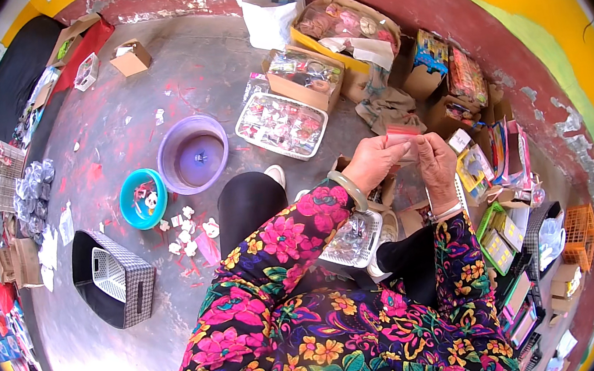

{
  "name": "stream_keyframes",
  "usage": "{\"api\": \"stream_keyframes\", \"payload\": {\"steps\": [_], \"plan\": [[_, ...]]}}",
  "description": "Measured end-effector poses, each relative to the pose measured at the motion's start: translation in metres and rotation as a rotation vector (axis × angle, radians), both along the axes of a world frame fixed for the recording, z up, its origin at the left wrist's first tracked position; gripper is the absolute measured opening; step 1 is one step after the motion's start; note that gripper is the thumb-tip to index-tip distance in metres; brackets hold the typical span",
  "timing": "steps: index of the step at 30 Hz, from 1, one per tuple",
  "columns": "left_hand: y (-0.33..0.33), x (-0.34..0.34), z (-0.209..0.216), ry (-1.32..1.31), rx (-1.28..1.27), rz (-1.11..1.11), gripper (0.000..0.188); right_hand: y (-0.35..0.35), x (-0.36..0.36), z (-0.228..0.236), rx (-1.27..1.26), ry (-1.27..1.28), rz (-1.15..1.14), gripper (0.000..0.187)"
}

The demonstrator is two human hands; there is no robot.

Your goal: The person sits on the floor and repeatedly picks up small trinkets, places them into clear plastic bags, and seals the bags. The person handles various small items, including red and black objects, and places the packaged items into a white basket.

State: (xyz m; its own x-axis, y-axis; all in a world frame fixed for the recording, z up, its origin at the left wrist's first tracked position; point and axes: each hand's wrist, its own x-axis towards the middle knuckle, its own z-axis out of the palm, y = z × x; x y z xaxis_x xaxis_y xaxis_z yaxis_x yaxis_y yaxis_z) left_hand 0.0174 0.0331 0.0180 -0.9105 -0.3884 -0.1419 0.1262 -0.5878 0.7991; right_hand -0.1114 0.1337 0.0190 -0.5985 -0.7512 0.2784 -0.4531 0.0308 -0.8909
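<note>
My left hand [371,164], a pale bangle at its wrist, pinches one side of a small clear plastic bag [402,132] with a red strip. The other side is between the fingers of my right hand [438,166], which has a white band at the wrist. What is inside the bag, if anything, is too small to tell. Below my left forearm, partly hidden by it, a white basket [354,258] of small packets stands between my legs. A bigger white basket [280,101], full of small wrapped packets, sits farther off.
A purple tub [167,157] and a turquoise basin [126,206] with small items stand to the left. White scraps [186,236] lie beside them. Nearer is a checkered bin [142,297]. Cartons [316,98] and a green tray [491,236] crowd the far side and right.
</note>
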Motion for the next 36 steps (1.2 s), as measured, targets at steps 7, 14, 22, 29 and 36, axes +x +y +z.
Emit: {"api": "stream_keyframes", "payload": {"steps": [7,14,22,29,36], "plan": [[-0.004,-0.007,-0.001,-0.031,-0.177,0.044,0.028,-0.001,-0.005,0.005,-0.054,0.189,-0.02,0.022],[-0.008,-0.007,0.001,-0.144,-0.082,0.05,0.027,-0.002,-0.003,0.015,0.005,0.363,0.002,0.019],[-0.008,-0.005,-0.001,-0.009,0.107,0.092,0.029,0.001,-0.001,0.016,0.006,0.443,0.058,0.016],[-0.006,-0.005,-0.004,0.033,0.091,0.066,0.031,0.0,-0.002,0.02,-0.043,0.358,0.144,0.011],[-0.005,-0.008,-0.001,-0.005,0.069,0.025,0.034,-0.001,-0.004,0.005,-0.05,-0.134,0.095,0.01]]}}
